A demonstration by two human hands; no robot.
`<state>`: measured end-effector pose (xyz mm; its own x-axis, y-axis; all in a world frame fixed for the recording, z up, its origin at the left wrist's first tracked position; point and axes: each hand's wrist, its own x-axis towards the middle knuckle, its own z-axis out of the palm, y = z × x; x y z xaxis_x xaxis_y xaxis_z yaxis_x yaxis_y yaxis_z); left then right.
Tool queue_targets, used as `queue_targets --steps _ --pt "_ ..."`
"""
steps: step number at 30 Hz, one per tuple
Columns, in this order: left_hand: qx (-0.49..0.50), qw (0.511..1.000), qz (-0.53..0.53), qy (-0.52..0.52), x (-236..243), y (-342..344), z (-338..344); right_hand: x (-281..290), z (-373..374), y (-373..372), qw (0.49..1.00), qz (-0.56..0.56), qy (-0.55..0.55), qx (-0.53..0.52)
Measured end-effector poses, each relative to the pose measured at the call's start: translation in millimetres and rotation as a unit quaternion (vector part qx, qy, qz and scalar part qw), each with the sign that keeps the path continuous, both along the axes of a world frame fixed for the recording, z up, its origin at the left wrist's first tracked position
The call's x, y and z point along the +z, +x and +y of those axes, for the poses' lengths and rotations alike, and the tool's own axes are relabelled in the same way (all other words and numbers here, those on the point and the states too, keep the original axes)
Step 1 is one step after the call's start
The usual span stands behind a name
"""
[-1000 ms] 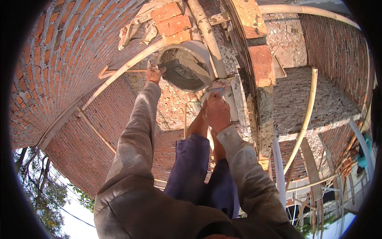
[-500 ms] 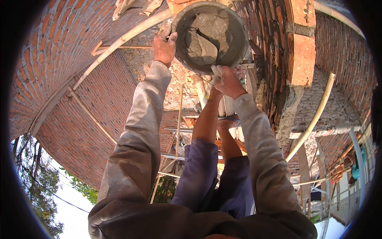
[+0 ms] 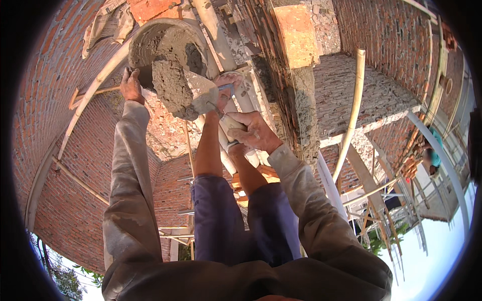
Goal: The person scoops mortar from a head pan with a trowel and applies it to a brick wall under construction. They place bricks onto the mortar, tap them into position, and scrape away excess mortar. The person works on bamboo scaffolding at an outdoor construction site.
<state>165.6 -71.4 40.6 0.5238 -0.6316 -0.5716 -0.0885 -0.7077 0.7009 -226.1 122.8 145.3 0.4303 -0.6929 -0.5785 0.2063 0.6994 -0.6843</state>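
A round, dark bucket (image 3: 138,49) holds wet grey mortar (image 3: 175,39) in front of me, at the upper left. My left hand (image 3: 132,88) grips its near left rim, fingers closed on the edge. My right hand (image 3: 255,131) is wrapped around the pale handle of a trowel (image 3: 205,95). The trowel's metal blade points left and carries a thick heap of mortar (image 3: 171,88), held over the near side of the bucket. That heap hides part of the bucket's near rim.
A rough brick column (image 3: 296,37) with mortar on its side rises right of the bucket. Bamboo poles (image 3: 351,115) stand or slant on both sides. Brick walls (image 3: 80,185) surround me. Crumpled paper sacks (image 3: 108,27) lie at the upper left. My legs are below, among planks and poles.
The trowel, earlier resting inside the bucket, is now lifted with a heap of mortar on its blade. My right hand has turned and drawn back. The view has shifted, placing the bucket farther left.
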Motion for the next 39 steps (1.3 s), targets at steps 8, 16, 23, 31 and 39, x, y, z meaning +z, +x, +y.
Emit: queue_targets --steps 8,16,23,31,39 --pt "0.197 0.945 0.256 -0.048 61.6 -234.6 170.9 195.8 103.0 -152.3 0.950 0.302 -0.027 0.071" --pt "0.187 0.827 0.530 0.031 75.0 -414.1 224.1 159.7 184.7 -212.8 0.843 0.523 -0.113 -0.056" --pt "0.126 0.860 0.493 0.012 78.8 -440.8 229.7 100.1 196.5 -139.2 0.687 0.709 -0.138 -0.081" --pt "0.144 0.874 0.453 0.102 97.7 -441.0 221.7 178.3 218.8 -236.6 0.842 0.500 0.018 -0.200" --pt "0.094 0.843 0.511 0.138 102.5 -442.1 215.4 143.0 228.3 -357.9 0.971 -0.020 0.194 -0.141"
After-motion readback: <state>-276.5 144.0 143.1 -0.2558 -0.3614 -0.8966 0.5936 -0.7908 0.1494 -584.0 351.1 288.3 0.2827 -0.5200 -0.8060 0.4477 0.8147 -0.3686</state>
